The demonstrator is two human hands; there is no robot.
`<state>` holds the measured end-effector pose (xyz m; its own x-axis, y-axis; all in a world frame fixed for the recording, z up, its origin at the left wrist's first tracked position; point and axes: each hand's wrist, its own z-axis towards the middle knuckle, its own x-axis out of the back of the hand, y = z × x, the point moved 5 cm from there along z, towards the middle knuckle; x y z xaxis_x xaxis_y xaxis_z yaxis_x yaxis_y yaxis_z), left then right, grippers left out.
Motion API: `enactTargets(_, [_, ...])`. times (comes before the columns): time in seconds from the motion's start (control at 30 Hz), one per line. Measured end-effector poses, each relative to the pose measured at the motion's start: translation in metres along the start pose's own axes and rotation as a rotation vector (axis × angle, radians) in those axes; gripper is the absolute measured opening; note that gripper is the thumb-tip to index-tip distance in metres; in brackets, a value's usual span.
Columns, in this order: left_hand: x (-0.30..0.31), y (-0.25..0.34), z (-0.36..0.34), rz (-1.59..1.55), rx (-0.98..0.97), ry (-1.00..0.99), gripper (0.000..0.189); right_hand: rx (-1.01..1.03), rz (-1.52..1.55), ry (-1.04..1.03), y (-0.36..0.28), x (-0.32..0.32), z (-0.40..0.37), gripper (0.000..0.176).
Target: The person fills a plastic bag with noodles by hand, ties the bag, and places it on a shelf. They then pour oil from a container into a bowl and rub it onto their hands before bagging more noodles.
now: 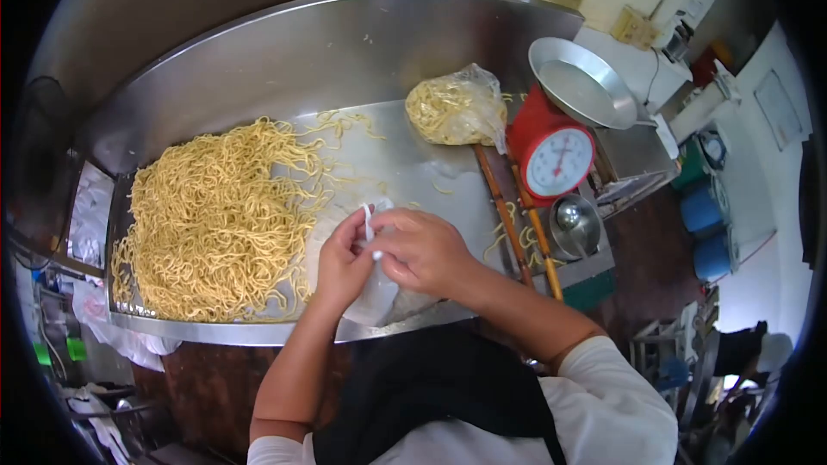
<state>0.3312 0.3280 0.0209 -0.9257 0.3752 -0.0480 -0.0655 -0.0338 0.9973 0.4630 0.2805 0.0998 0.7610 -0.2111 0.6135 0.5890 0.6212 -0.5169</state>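
Note:
Near the front edge of the metal tray, my left hand [341,258] pinches the gathered top of a whitish plastic bag [376,300]. My right hand [431,245] closes on the same bag from the other side, its fingertips close to those of the left. The bag hangs below my fingers against the tray, and its contents are hard to make out. A broad heap of loose yellow noodles [224,224] lies to the left of my hands. Beyond them, at the back, sits a clear bag of noodles [455,110].
A red dial scale [556,155] with a metal pan [586,82] stands at the right. Two wooden sticks [500,207] lean beside it. A metal bowl [579,228] is below the scale. The metal tray's tall back wall [345,47] curves behind everything.

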Motion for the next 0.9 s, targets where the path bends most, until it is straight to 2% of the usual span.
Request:
enactTargets(0.03, [0.003,-0.004,0.003,0.314,-0.085,-0.035,0.044,-0.003,-0.002,0.049,0.003,-0.002,0.001,0.018])
enactTargets(0.07, [0.008,-0.019,0.004,0.496,-0.174,-0.081,0.045,-0.003,-0.003,0.097,0.007,-0.002,0.000,0.018])
enactTargets(0.1, [0.006,-0.021,0.004,0.496,-0.175,-0.084,0.045,-0.004,-0.006,0.099,0.009,-0.003,-0.004,0.018])
enactTargets(0.17, [0.007,-0.025,0.002,0.225,-0.174,0.013,0.041,-0.109,0.100,0.027,0.015,-0.010,-0.012,0.018])
enactTargets(0.3, [-0.002,0.003,-0.006,0.391,-0.139,0.140,0.046,-0.144,0.143,0.010,0.019,-0.020,-0.018,0.015])
enactTargets(0.37, [-0.005,0.012,-0.010,0.815,-0.326,0.141,0.052,-0.318,0.070,-0.071,0.034,-0.029,-0.019,0.016])
enactTargets(0.4, [-0.012,0.022,-0.012,0.891,-0.410,0.129,0.052,-0.320,0.066,-0.071,0.042,-0.034,-0.019,0.016])
enactTargets(0.43, [-0.013,0.020,-0.013,0.889,-0.412,0.126,0.052,-0.362,-0.005,-0.153,0.054,-0.041,-0.020,0.018])
enactTargets(0.47, [-0.014,0.019,-0.016,0.904,-0.496,0.114,0.048,-0.404,-0.076,-0.233,0.064,-0.047,-0.022,0.021])
enactTargets(0.5, [-0.015,0.019,-0.017,0.919,-0.580,0.103,0.045,-0.405,-0.076,-0.228,0.063,-0.041,-0.016,0.021])
enactTargets(0.57, [-0.012,0.015,-0.016,0.846,-0.563,0.124,0.041,-0.822,0.415,-0.433,0.066,-0.041,-0.022,0.023])
enactTargets(0.6, [-0.008,0.013,-0.016,0.772,-0.544,0.148,0.037,-0.816,0.422,-0.441,0.065,-0.042,-0.024,0.023])
enactTargets(0.67, [-0.008,0.008,-0.014,0.742,-0.472,0.142,0.033,-0.924,0.682,-0.355,0.067,-0.047,-0.027,0.026])
enactTargets(0.7, [-0.006,0.005,-0.011,0.700,-0.408,0.126,0.029,-0.912,0.690,-0.366,0.066,-0.053,-0.029,0.026])
enactTargets(0.73, [-0.005,0.003,-0.009,0.693,-0.366,0.039,0.021,-0.723,0.597,-0.201,0.064,-0.050,-0.024,0.027])
enactTargets(0.77, [-0.002,0.005,-0.010,0.705,-0.364,0.053,0.021,-0.532,0.506,-0.035,0.058,-0.046,-0.021,0.028])
enactTargets(0.87, [-0.004,0.033,-0.015,0.708,-0.313,-0.108,0.022,-0.500,0.420,-0.109,0.047,-0.044,-0.024,0.029])
enactTargets(0.9, [0.010,0.035,-0.014,0.713,-0.313,-0.102,0.022,-0.494,0.425,-0.111,0.059,-0.041,-0.030,0.029])
